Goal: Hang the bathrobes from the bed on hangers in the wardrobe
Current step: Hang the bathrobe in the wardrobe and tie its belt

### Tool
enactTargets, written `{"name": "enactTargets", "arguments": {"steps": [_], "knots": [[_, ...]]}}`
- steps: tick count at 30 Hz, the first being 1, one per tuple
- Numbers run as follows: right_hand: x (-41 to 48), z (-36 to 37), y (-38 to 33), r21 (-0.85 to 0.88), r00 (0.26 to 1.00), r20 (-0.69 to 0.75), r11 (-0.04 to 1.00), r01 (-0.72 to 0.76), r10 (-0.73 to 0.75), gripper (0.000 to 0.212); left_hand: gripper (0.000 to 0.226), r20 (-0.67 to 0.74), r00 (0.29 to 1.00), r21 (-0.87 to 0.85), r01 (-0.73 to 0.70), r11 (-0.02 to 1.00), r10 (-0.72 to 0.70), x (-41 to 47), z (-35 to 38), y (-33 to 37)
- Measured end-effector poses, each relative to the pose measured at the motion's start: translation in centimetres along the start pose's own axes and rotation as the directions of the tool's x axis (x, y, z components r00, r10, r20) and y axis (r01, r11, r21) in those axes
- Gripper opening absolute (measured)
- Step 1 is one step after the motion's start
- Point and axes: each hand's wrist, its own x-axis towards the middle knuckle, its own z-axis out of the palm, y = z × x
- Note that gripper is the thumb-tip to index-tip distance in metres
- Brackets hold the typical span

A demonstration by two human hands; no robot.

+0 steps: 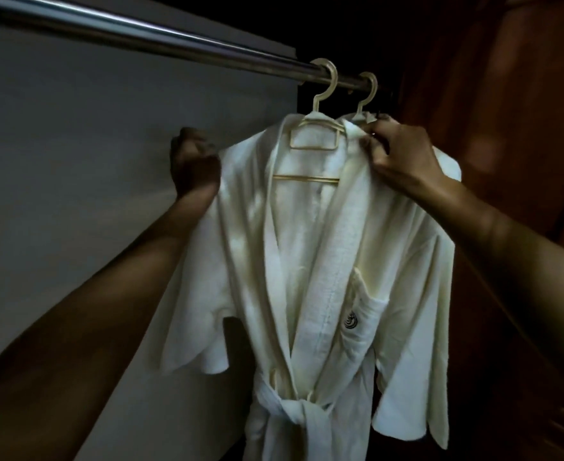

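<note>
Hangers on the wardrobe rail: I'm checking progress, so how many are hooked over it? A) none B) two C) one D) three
B: the near hanger and the far hanger both hook over the rail, the near one carrying the front bathrobe.

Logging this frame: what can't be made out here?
Head view, second hanger: only its hook shows; the front bathrobe and the right hand hide the rest and whatever hangs on it.
Head view, left hand: blurred, so whether it grips the bathrobe's shoulder is unclear.
Head view, bathrobe hem: cut off by the bottom edge.
Head view, pocket emblem: too small to read.
</note>
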Motion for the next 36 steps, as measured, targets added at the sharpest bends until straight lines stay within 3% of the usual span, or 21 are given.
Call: {"name": "enactTargets", "arguments": {"steps": [2, 4, 6, 10, 13, 15, 17, 19, 21, 23, 24, 26, 28, 29, 31, 33, 36], "knots": [[-0.5, -0.8, 0.0, 0.033, 1.000, 0.010, 0.999, -0.008, 0.008, 0.033, 0.033, -0.029, 0.981, -0.023, -0.192, 0.981, 0.191, -1.8, 0.6, 2.7], [-1.3, -1.7, 0.1, 0.062, 0.999, 0.046, 0.998, -0.032, 0.030, 0.032, 0.024, 0.131, 0.919, -0.178, -0.347, 0.921, 0.372, -4.9, 1.3, 6.4], [-2.5, -2.6, 0.5, 0.081, 0.994, 0.061, 0.992, -0.094, 0.090, 0.032, 0.020, 0.265, 0.811, -0.283, -0.452, 0.846, 0.522, -7.7, 2.5, 8.9], [-6.4, -4.1, 2.7, 0.045, 0.951, 0.128, 0.956, -0.291, 0.283, 0.050, 0.035, 0.562, 0.681, -0.197, -0.441, 0.876, 0.469, -10.0, 5.9, 9.0], [-9.1, -4.4, 4.4, -0.082, 0.876, 0.218, 0.903, -0.423, 0.430, 0.039, 0.049, 0.504, 0.703, -0.172, -0.488, 0.856, 0.502, -10.2, 7.4, 8.3], [-9.8, -4.8, 4.5, -0.121, 0.890, 0.183, 0.908, -0.401, 0.418, 0.025, 0.053, 0.463, 0.721, -0.138, -0.516, 0.845, 0.516, -10.1, 7.5, 8.5], [-9.9, -5.4, 3.9, -0.071, 0.916, 0.156, 0.929, -0.363, 0.370, 0.020, 0.053, 0.454, 0.713, -0.119, -0.546, 0.829, 0.534, -10.1, 7.5, 8.5], [-9.6, -5.8, 3.4, 0.108, 0.932, 0.142, 0.930, -0.350, 0.334, 0.024, 0.052, 0.441, 0.714, -0.129, -0.549, 0.826, 0.544, -10.0, 7.3, 8.6], [-9.0, -5.9, 3.1, 0.429, 0.919, 0.120, 0.816, -0.388, 0.374, 0.026, 0.054, 0.441, 0.733, -0.132, -0.518, 0.845, 0.518, -10.1, 6.9, 8.5], [-8.4, -6.0, 3.0, 0.668, 0.845, 0.121, 0.586, -0.458, 0.522, 0.021, 0.057, 0.456, 0.744, -0.156, -0.472, 0.868, 0.487, -10.2, 6.3, 8.3], [-8.4, -6.0, 2.9, 0.713, 0.795, 0.157, 0.490, -0.501, 0.585, 0.019, 0.058, 0.470, 0.747, -0.181, -0.440, 0.880, 0.470, -10.3, 6.0, 8.3], [-9.1, -5.8, 2.4, 0.650, 0.721, 0.296, 0.421, -0.633, 0.627, 0.022, 0.062, 0.522, 0.745, -0.208, -0.360, 0.909, 0.415, -10.3, 5.3, 8.6], [-9.9, -5.0, 2.1, 0.533, 0.709, 0.404, 0.481, -0.696, 0.578, 0.027, 0.067, 0.564, 0.745, -0.197, -0.298, 0.934, 0.357, -10.2, 4.7, 9.1], [-9.9, -4.9, 1.8, 0.504, 0.730, 0.392, 0.533, -0.680, 0.560, 0.025, 0.068, 0.576, 0.747, -0.195, -0.270, 0.943, 0.332, -10.2, 4.5, 9.5], [-8.9, -5.2, 1.2, 0.472, 0.820, 0.207, 0.679, -0.562, 0.534, 0.013, 0.063, 0.601, 0.739, -0.224, -0.210, 0.952, 0.304, -10.2, 4.3, 9.9], [-7.8, -6.1, -0.1, 0.356, 0.891, 0.057, 0.825, -0.439, 0.450, 0.021, 0.051, 0.634, 0.719, -0.269, -0.140, 0.953, 0.284, -10.3, 4.4, 9.9], [-7.4, -6.4, -1.8, -0.004, 0.980, 0.058, 0.982, -0.189, 0.189, 0.030, 0.048, 0.619, 0.752, -0.370, 0.025, 0.929, 0.226, -10.5, 5.1, 9.5]]}}
